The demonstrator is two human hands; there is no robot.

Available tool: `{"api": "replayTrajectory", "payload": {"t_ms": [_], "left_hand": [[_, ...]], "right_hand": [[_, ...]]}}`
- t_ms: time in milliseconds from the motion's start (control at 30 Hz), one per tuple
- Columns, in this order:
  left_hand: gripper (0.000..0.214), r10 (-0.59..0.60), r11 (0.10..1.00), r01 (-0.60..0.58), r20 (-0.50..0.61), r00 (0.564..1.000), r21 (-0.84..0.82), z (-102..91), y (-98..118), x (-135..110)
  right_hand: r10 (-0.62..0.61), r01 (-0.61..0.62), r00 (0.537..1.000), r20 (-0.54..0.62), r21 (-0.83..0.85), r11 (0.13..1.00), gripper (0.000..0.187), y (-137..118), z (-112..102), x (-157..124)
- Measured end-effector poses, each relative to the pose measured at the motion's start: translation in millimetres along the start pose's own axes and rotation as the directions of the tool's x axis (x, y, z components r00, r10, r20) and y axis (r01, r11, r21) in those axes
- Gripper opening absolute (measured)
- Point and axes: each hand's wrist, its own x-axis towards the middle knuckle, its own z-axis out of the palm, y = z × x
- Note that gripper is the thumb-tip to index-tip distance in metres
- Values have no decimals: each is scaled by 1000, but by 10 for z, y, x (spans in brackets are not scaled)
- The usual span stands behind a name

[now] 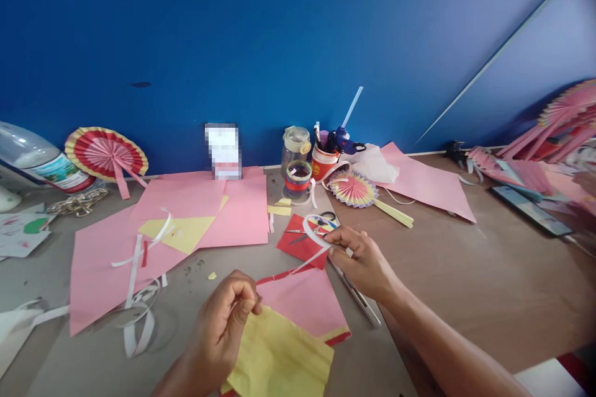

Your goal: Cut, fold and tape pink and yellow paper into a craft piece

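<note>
My left hand [228, 316] is closed in a pinch at the corner of layered paper, at the lower middle. One sheet shows yellow [284, 356], another pink [305, 301] with a red edge. Between the fingertips of my right hand [356, 257] is a narrow white strip [313, 231], probably tape backing. It curls up in a loop, and its tail runs down to the red edge beside my left hand. Under the strip lie scissors [298, 237] on a red paper piece [284, 249]. A silver cutter or ruler-like bar [361, 301] lies just below my right hand.
Large pink sheets [107, 273] and curled white strips [142, 325] cover the left. Paper fans [109, 158] stand or lie about. At the back are a phone [223, 152], a tape roll [298, 183] and a pen cup [323, 164]. Another phone [531, 208] lies right.
</note>
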Motion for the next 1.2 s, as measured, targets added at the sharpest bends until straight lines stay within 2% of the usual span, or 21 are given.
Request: {"api": "replayTrajectory", "payload": {"t_ms": [167,233,267,333,367,400,467,533,600,667,700,767,867,900,933,967,1000,1067,1100,1133,1200], "left_hand": [[23,-8,1000,9,6,1000,-29,19,-12,-23],[22,-27,995,22,-53,998,-92,-33,-20,-34],[21,-46,990,30,-114,992,-137,-73,-23,-32],[16,-126,969,64,-258,958,-237,-162,-26,-11],[15,-158,955,67,-303,940,-290,-197,-25,8],[15,-198,938,95,-292,936,-333,-221,-21,29],[17,-240,897,130,-219,946,-422,-230,-5,67],[19,-265,839,165,-126,956,-518,-206,15,90],[19,-286,772,212,-29,958,-599,-185,28,99],[18,-294,716,271,74,953,-643,-190,25,103],[18,-289,696,295,119,950,-655,-201,20,106],[17,-277,666,342,206,939,-663,-232,8,114],[16,-242,640,395,315,918,-659,-260,12,119],[17,-230,635,415,353,907,-652,-259,25,115],[19,-216,630,435,393,894,-643,-254,44,109],[21,-206,624,456,429,879,-634,-246,69,101],[22,-202,617,478,461,864,-625,-238,98,91],[23,-209,604,509,494,844,-614,-235,157,71],[22,-222,601,514,490,843,-612,-243,182,63],[22,-239,603,516,479,845,-609,-260,200,56],[22,-285,618,516,443,850,-594,-315,211,44]], "right_hand": [[43,-75,992,115,291,954,12,121,33,75],[91,-93,996,23,370,924,12,247,-41,133],[130,-90,989,-74,400,912,12,319,-103,164],[218,-96,947,-235,442,892,13,450,-250,213],[221,-91,934,-279,413,906,12,498,-317,229],[200,-86,934,-297,357,930,13,530,-369,241],[105,-54,947,-304,171,984,16,553,-402,253],[-33,10,956,-292,-79,997,22,554,-346,260],[-148,66,963,-226,-332,941,25,567,-240,262],[-176,99,979,-104,-512,853,25,592,-135,248],[-173,113,983,-54,-564,818,24,596,-95,231],[-201,138,979,-44,-584,800,26,552,-49,179],[-361,311,930,-73,-371,875,31,303,-39,88],[-432,422,902,3,-210,882,34,180,-39,68],[-464,471,878,119,-41,881,38,49,-38,58],[-501,490,833,233,109,865,39,-78,-32,58],[-532,476,780,330,241,846,39,-193,-20,70],[-576,397,692,435,437,807,40,-358,19,114],[-576,338,669,470,497,799,39,-405,45,138],[-554,277,664,502,524,806,35,-430,74,160],[-456,169,692,559,489,856,26,-433,136,183]]}}
